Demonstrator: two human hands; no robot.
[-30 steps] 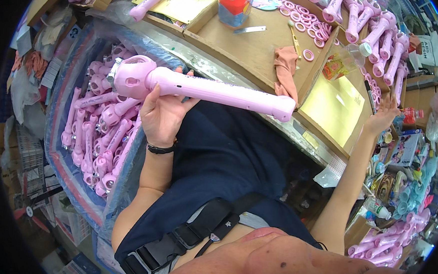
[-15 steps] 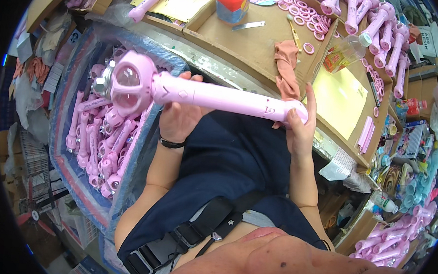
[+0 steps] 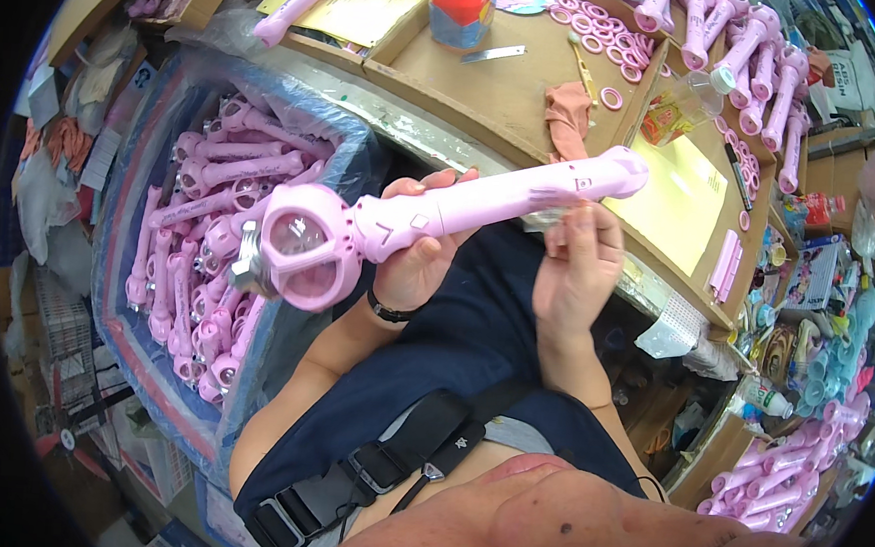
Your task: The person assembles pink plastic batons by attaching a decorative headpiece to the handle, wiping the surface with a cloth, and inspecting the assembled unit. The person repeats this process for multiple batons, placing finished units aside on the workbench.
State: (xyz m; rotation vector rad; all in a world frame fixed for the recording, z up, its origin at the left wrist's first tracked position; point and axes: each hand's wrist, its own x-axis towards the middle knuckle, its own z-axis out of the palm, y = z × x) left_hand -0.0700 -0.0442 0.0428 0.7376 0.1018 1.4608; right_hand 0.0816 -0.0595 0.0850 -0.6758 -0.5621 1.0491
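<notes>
A pink toy wand (image 3: 492, 202) slants across in front of me, its ring-shaped head low on the left and its rounded handle end higher on the right. The head frames a clear dome, with a silvery faceted piece on its outer edge. My left hand (image 3: 418, 262) is closed around the wand just behind the head, thumb in front and fingers behind. Just under the handle end, my right hand (image 3: 580, 262) has its fingers curled together in a pinch. Whether anything sits between those fingertips is too small to make out.
On my left a blue plastic-lined bin (image 3: 242, 362) holds many similar wands. Ahead, a cardboard tray (image 3: 450, 74) carries pink rings (image 3: 612, 44), a red-blue cup (image 3: 461, 9), a crumpled orange cloth (image 3: 567, 121) and a yellow sheet (image 3: 678, 198). More wands lie at the far right.
The wand's head has come down and rightward while its handle end has risen. My left hand has wrapped around it; my right hand has left the handle end and curled below it.
</notes>
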